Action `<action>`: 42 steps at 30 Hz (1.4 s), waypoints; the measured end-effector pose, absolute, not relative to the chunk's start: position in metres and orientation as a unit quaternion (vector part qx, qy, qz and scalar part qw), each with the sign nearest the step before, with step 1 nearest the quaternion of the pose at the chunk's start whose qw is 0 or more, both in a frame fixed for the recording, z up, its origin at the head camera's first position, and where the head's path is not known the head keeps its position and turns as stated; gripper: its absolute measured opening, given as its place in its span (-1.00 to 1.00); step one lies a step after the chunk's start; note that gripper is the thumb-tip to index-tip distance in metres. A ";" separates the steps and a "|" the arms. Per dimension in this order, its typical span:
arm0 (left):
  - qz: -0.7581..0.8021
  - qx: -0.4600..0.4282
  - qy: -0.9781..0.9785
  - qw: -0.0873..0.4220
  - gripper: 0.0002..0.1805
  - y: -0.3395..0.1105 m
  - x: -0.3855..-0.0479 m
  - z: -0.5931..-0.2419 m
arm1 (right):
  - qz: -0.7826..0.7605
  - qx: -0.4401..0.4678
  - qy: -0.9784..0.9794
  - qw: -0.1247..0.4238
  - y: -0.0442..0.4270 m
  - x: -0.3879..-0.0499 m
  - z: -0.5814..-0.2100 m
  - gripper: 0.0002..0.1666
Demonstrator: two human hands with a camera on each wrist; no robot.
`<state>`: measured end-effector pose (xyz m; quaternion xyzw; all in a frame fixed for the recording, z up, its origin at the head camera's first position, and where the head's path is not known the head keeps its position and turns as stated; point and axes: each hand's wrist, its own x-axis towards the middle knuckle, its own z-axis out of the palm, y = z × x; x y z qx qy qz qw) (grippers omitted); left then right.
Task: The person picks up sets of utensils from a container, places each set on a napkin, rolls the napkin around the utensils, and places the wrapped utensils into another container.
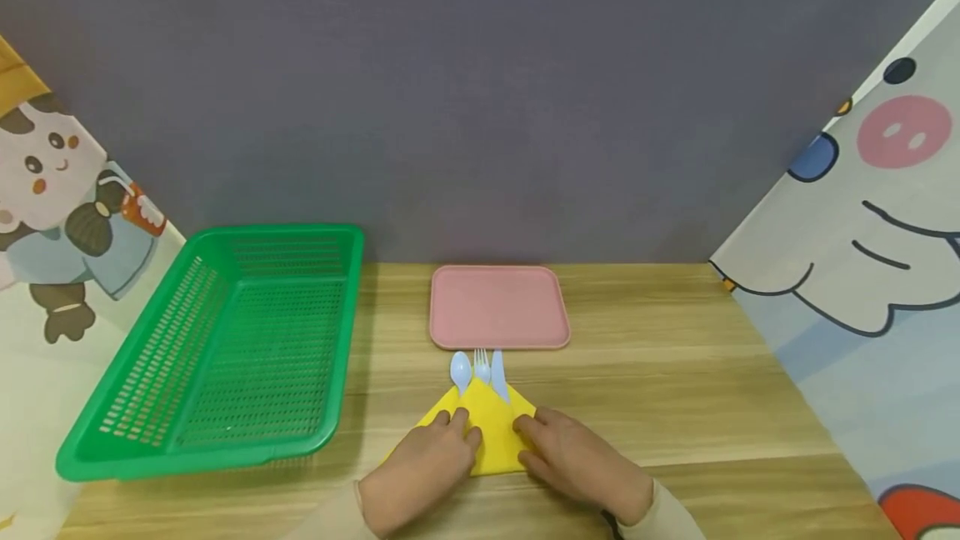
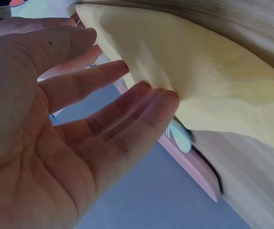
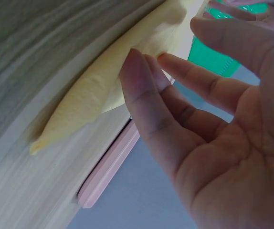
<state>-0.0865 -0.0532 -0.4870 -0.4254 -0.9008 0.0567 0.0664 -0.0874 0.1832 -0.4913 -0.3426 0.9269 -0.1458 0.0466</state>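
Note:
A yellow napkin (image 1: 495,433) lies folded on the wooden table, its upper flap coming to a point. From its top edge stick out the heads of a pale blue spoon (image 1: 461,370), fork (image 1: 482,368) and knife (image 1: 499,375); the napkin hides their handles. My left hand (image 1: 431,455) rests its fingertips on the napkin's left part. On the right part lie the fingertips of my right hand (image 1: 573,455). Both wrist views show loosely bent fingers against the cloth (image 2: 204,62), with no pinch on it.
Just beyond the cutlery is a pink rectangular tray (image 1: 498,307). A large green plastic basket (image 1: 347,340) stands at the left of the table. A grey panel (image 1: 480,107) rises behind, and cartoon-printed panels (image 1: 840,265) flank both sides.

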 end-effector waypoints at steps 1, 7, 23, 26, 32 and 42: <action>0.063 -0.429 -0.898 0.074 -0.97 -0.052 -0.087 -0.487 | -0.143 -0.343 0.927 0.043 0.183 -0.088 -0.491 -0.72; 0.064 -0.435 -0.896 0.067 -0.84 -0.044 -0.085 -0.486 | -0.131 -0.345 0.929 0.033 0.182 -0.087 -0.491 -0.73; 0.052 -0.410 -0.909 0.051 -0.46 -0.036 -0.081 -0.496 | -0.136 -0.347 0.928 0.025 0.186 -0.084 -0.495 -0.71; 0.063 -0.410 -0.908 0.054 -0.45 -0.037 -0.078 -0.496 | -0.131 -0.347 0.928 0.026 0.186 -0.083 -0.494 -0.72; 0.096 -0.416 -0.903 0.057 -0.45 -0.036 -0.075 -0.495 | -0.128 -0.349 0.928 0.028 0.186 -0.083 -0.492 -0.69; 0.130 -0.419 -0.896 0.067 -0.46 -0.035 -0.072 -0.497 | -0.132 -0.358 0.924 0.026 0.187 -0.082 -0.492 -0.65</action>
